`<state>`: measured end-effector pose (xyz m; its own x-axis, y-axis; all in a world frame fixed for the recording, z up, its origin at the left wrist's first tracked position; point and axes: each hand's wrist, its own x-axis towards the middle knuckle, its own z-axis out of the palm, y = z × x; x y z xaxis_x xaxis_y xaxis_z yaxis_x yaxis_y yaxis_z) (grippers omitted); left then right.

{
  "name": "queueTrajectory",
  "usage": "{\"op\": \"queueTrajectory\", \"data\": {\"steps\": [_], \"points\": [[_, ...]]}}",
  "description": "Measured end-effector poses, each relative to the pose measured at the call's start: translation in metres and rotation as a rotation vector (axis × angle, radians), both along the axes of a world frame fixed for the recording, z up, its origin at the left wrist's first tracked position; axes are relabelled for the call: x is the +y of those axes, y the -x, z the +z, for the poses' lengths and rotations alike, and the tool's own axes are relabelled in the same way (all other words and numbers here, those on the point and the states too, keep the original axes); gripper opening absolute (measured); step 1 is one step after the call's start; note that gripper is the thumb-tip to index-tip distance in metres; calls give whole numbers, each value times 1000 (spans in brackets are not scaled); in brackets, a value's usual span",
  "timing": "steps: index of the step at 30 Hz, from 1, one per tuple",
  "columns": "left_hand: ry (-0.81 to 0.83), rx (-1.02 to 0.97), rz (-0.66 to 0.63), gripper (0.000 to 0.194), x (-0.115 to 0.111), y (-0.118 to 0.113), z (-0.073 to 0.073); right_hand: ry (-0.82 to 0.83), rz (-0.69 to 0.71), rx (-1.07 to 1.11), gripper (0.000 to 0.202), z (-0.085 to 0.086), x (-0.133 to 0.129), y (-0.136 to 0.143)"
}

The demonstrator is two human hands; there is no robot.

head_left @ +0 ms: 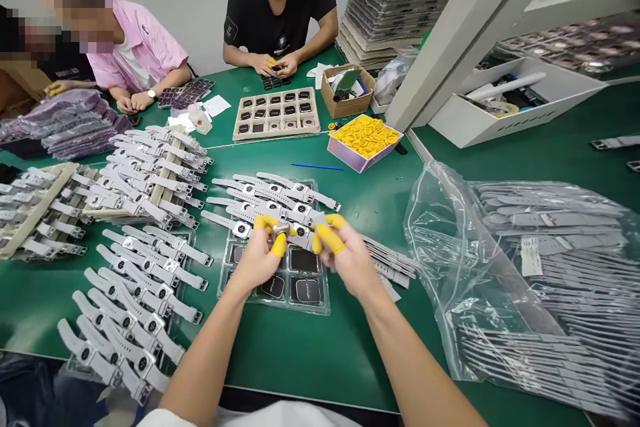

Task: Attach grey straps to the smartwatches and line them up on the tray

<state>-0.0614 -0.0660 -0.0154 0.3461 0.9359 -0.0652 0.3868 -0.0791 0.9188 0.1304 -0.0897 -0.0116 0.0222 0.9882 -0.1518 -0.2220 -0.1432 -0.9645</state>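
In my left hand [265,250], with yellow finger cots on its fingertips, a silver smartwatch case [281,229] is pinched between thumb and fingers. My right hand [343,250], also in yellow finger cots, closes on a light grey watch strap [319,219] that is partly hidden and blurred. Both hands hover over a clear plastic tray [323,303]. Its near compartments hold dark square watch pieces [306,290]; across its far part lie several watches with grey straps [273,207]. Just right of my right hand, loose grey straps [393,260] lie fanned on the table.
More strapped watches [135,293] are piled on trays at the left. A clear bag [500,293] of grey straps fills the right. Beyond are a box of yellow finger cots [365,140], a blue stick [317,166] and a beige tray [277,113]. Co-workers [280,20] sit across the green table.
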Motion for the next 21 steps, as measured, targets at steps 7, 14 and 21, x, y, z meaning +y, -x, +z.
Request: {"op": "queueTrajectory", "data": {"steps": [7,14,21], "points": [[-201,-121,-152,41,-2,3,-19,182,292,235,31,-13,-17,33],[-324,-35,-148,52,-5,11,-18,236,170,298,29,-13,-16,38],[-339,79,-161,49,-8,12,-17,242,129,403,32,-7,-17,43]]}}
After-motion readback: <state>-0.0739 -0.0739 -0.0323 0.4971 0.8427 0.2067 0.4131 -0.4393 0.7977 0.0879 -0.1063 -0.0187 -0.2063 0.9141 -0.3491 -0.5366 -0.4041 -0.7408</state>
